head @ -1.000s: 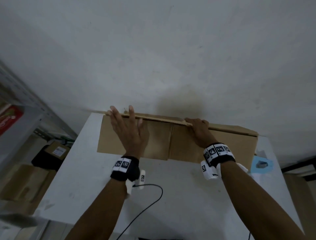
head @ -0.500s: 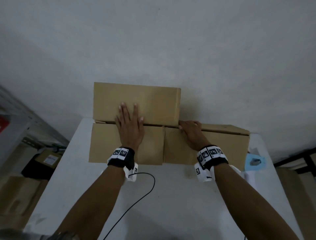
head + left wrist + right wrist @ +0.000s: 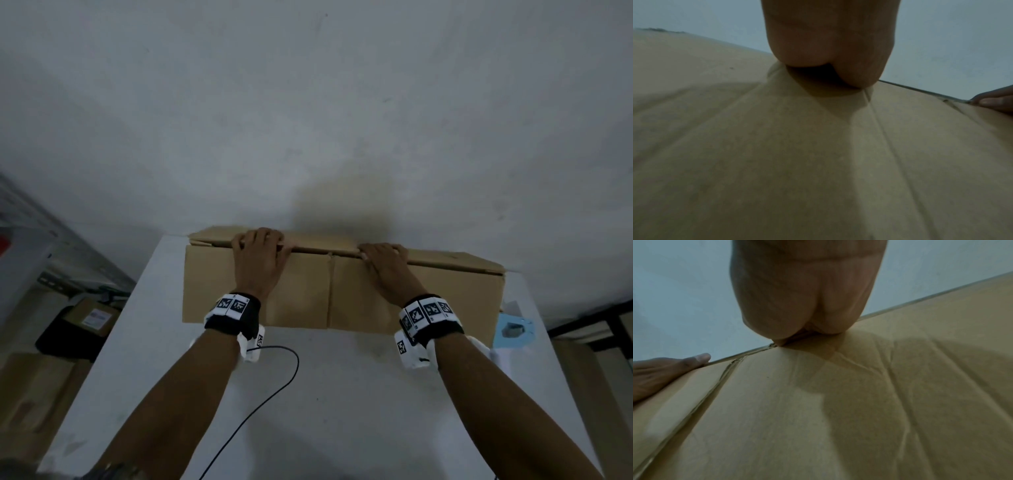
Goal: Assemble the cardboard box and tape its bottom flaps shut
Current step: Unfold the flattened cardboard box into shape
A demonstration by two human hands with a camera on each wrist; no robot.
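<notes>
Here's the cardboard box, flat on the white bench, pushed to the far end against the wall, and its long side runs straight across from left to right in front of the person. Both hands are up at the far long edge: the left hand sits over the left half with its fingers curled over that edge, gripping it, and the right hand sits over the right half, fingers hooked over the same edge just past the middle seam. From the wrist cameras all you get is the heel of each palm bearing on the brown card, so how deep the fingertips reach behind the edge, I cannot tell. What matters now is that the edge they hold lies away from the body, at arm's length, so I'd say opening the box means drawing that top layer up and back toward the person while the lower layer stays on the bench. Neither hand is much nearer; they share the edge almost evenly, the left a touch further from the seam. The flaps aren't folded yet and no tape is on. A small blue thing sits by the right end of the box, and a black cable loops near the left wrist
</notes>
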